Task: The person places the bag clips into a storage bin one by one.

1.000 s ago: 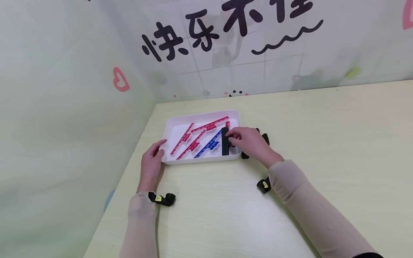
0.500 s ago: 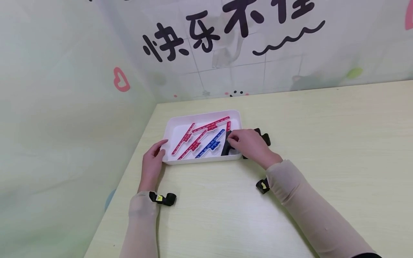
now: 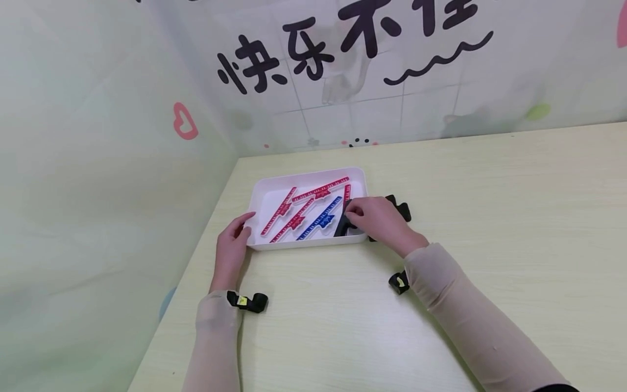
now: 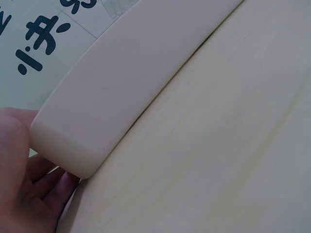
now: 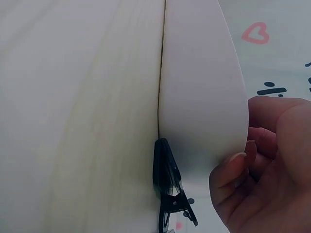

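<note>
In the head view my right hand (image 3: 379, 218) pinches a long black clip (image 3: 341, 226) in the right end of the white tray (image 3: 289, 245). That clip lies slanted, partly covered by my fingers; in the right wrist view the tray wall hides it. Beside it is a red clip (image 3: 347, 192) with piano-key stripes, its lower part hidden. A blue striped clip (image 3: 320, 218) and more red clips (image 3: 294, 220) lie to the left, slanted. My left hand (image 3: 232, 245) holds the tray's left side, thumb and fingers at its corner (image 4: 77, 155).
More black clips (image 3: 403, 211) stand on the table just right of the tray, partly behind my right hand; one black clip (image 5: 167, 170) shows by the tray wall. The pale wooden table (image 3: 318, 316) meets a printed curtain (image 3: 416, 103) at the back and left.
My right hand has shifted slightly down, and the black clip in it has turned from upright to slanted, uncovering more of the red clip behind. My left hand stays at the tray.
</note>
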The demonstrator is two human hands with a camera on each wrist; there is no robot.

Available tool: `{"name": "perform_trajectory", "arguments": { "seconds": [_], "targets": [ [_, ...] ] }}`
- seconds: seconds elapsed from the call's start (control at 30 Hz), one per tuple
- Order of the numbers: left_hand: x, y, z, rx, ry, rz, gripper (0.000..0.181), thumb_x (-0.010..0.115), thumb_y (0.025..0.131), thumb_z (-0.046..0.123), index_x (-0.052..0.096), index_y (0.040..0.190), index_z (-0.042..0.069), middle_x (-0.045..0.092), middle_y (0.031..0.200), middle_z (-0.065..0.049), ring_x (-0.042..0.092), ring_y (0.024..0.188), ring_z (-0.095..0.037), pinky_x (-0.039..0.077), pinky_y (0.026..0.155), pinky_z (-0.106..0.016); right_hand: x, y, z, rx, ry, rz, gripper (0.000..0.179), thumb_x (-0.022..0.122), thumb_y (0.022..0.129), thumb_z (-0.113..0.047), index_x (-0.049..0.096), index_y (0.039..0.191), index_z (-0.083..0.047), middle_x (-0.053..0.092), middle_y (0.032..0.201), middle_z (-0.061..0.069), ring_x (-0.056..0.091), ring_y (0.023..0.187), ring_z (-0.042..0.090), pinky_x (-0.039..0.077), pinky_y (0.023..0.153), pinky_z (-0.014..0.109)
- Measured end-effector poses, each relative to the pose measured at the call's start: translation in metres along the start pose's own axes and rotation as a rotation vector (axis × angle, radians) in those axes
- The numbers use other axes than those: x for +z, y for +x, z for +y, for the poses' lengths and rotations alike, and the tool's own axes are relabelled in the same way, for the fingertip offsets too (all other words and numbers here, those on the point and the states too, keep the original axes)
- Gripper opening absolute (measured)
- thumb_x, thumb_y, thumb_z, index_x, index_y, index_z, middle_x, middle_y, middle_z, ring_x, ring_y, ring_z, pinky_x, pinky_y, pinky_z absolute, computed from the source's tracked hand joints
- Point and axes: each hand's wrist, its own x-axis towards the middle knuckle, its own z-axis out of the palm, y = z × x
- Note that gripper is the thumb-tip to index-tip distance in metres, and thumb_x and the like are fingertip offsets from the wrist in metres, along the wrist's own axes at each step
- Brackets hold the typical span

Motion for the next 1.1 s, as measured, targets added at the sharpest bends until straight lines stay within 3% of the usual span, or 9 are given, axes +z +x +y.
{"name": "perform_trajectory", "arguments": {
  "seconds": [0.2, 0.33, 0.53, 0.7, 0.83, 0.97, 1.1],
  "targets": [
    [-0.001, 0.004, -0.004, 0.035, -0.013, -0.011, 0.034, 0.047, 0.093, 0.017, 0.06, 0.121, 0.03, 0.046, 0.138, 0.008, 0.038, 0.128, -0.009, 0.033, 0.107, -0.032, 0.002, -0.001, 0.005, 0.029, 0.113, 0.014, 0.02, 0.054, 0.091, -0.028, 0.068, 0.102, -0.019, 0.064, 0.087, -0.002, 0.052, 0.075, 0.017, 0.041, 0.065, 0.028],
    [-0.002, 0.006, -0.006, 0.039, -0.005, -0.017, 0.033, 0.047, 0.093, 0.017, 0.06, 0.121, 0.031, 0.045, 0.138, 0.008, 0.038, 0.128, -0.01, 0.033, 0.107, -0.033, 0.001, -0.001, 0.013, 0.044, 0.249, -0.006, 0.02, 0.053, 0.092, -0.033, 0.067, 0.103, -0.023, 0.064, 0.096, -0.004, 0.051, 0.081, 0.017, 0.042, 0.069, 0.029],
    [-0.005, 0.007, -0.009, 0.042, -0.003, -0.027, 0.033, 0.046, 0.094, 0.019, 0.059, 0.121, 0.032, 0.045, 0.138, 0.008, 0.037, 0.129, -0.011, 0.033, 0.107, -0.034, 0.001, -0.002, 0.023, 0.113, 0.48, -0.062, 0.025, 0.052, 0.092, -0.037, 0.064, 0.108, -0.023, 0.054, 0.08, 0.005, 0.049, 0.066, 0.022, 0.04, 0.056, 0.029],
    [-0.008, 0.009, -0.012, 0.038, -0.014, -0.026, 0.033, 0.047, 0.093, 0.018, 0.06, 0.121, 0.032, 0.045, 0.138, 0.008, 0.038, 0.128, -0.011, 0.033, 0.107, -0.034, 0.0, -0.005, 0.024, 0.11, 0.523, -0.082, 0.027, 0.051, 0.092, -0.035, 0.063, 0.111, -0.02, 0.052, 0.074, 0.005, 0.05, 0.061, 0.021, 0.042, 0.055, 0.029],
    [-0.009, 0.01, -0.013, 0.043, -0.022, -0.032, 0.034, 0.047, 0.093, 0.017, 0.06, 0.121, 0.031, 0.045, 0.138, 0.007, 0.038, 0.128, -0.012, 0.033, 0.107, -0.034, -0.008, -0.009, 0.026, 0.118, 0.585, -0.009, 0.029, 0.05, 0.093, -0.034, 0.062, 0.113, -0.018, 0.05, 0.073, 0.007, 0.046, 0.057, 0.019, 0.043, 0.052, 0.028],
    [-0.009, 0.01, -0.014, 0.041, -0.015, -0.043, 0.033, 0.046, 0.094, 0.019, 0.059, 0.122, 0.032, 0.044, 0.139, 0.008, 0.037, 0.129, -0.012, 0.032, 0.107, -0.035, -0.017, -0.013, 0.031, 0.172, 0.631, 0.064, 0.03, 0.049, 0.094, -0.034, 0.062, 0.114, -0.017, 0.046, 0.07, 0.004, 0.039, 0.052, 0.016, 0.034, 0.045, 0.024],
    [-0.01, 0.012, -0.016, 0.044, -0.007, -0.049, 0.033, 0.046, 0.094, 0.019, 0.059, 0.122, 0.032, 0.044, 0.139, 0.008, 0.037, 0.129, -0.012, 0.032, 0.107, -0.035, -0.023, -0.017, 0.039, 0.206, 0.637, 0.08, 0.032, 0.048, 0.094, -0.033, 0.06, 0.116, -0.014, 0.044, 0.067, 0.002, 0.036, 0.051, 0.014, 0.031, 0.044, 0.024]
  ]
}}
